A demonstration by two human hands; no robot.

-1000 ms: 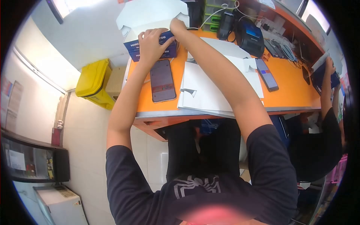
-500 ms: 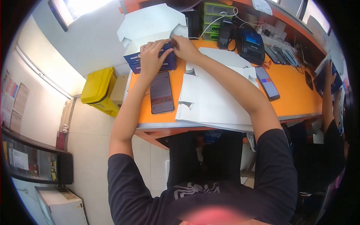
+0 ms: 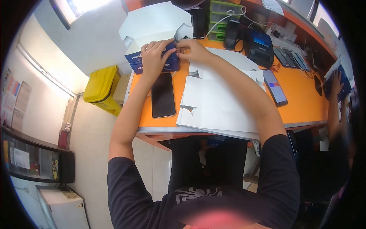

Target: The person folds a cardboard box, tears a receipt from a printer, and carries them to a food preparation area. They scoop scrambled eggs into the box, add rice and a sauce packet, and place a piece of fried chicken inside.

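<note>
A blue cardboard box (image 3: pixel 134 57) with a white inside stands at the back left of the table, its white lid (image 3: pixel 154 21) raised. It rests on another blue box (image 3: pixel 138 69). My left hand (image 3: pixel 154 55) grips the upper box's front wall, thumb outside and fingers over the top edge. At the box's right front corner is my right hand (image 3: pixel 192 50), its fingers curled in a pinch against the side; the fingertips are partly hidden. A phone (image 3: pixel 163 95) with a dark screen lies in front of the boxes. Flat white cardboard sheets (image 3: pixel 221 101) lie under my right forearm.
A lit phone (image 3: pixel 275 87), a black printer (image 3: pixel 259 47) and green drawers (image 3: pixel 219 19) are on the orange table (image 3: pixel 299 99). Cables and several phones lie at the back right. A yellow bin (image 3: pixel 100 86) stands left. At far right, another person's hand (image 3: pixel 336 82) touches a blue item.
My right hand has shifted slightly right and down at the box corner, its fingers more curled. The near phone's screen has gone dark. My left hand keeps its grip.
</note>
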